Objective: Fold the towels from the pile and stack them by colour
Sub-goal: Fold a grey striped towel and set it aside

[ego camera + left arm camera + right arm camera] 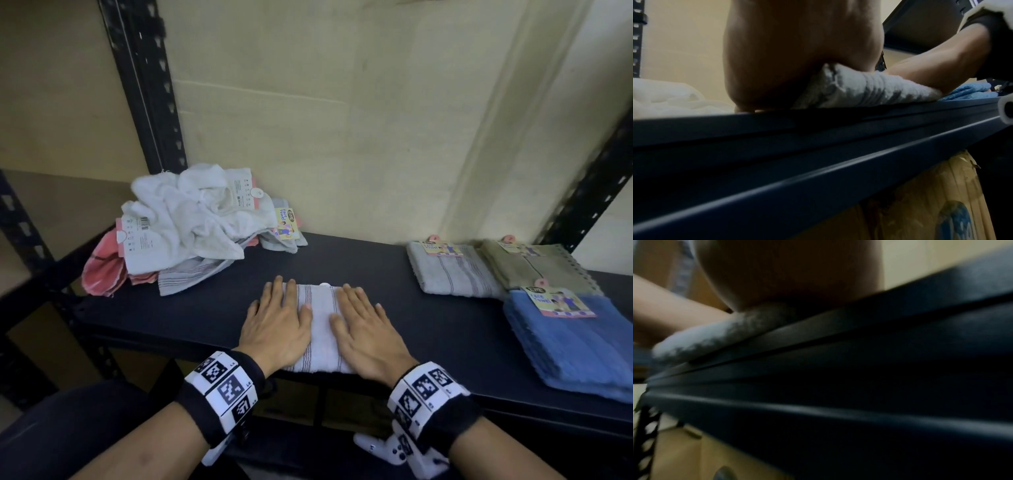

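Folded grey striped towel (pixel 320 329) lies at the shelf (pixel 191 318) front edge, between pile (pixel 191 226) and sorted stacks. Soft, light, floppy; likely best lifted by both side edges. Left hand (pixel 277 325) and right hand (pixel 366 329) press flat on it, fingers (pixel 287 291) straight, slightly spread, gripping nothing. Wrist views blurry.

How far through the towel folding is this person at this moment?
Done: three folded towels lie at the right of the shelf, a grey one, a beige one and a blue one. In hand: the left hand and right hand press flat on a folded grey striped towel. Left: the crumpled pile of white, pink and grey towels.
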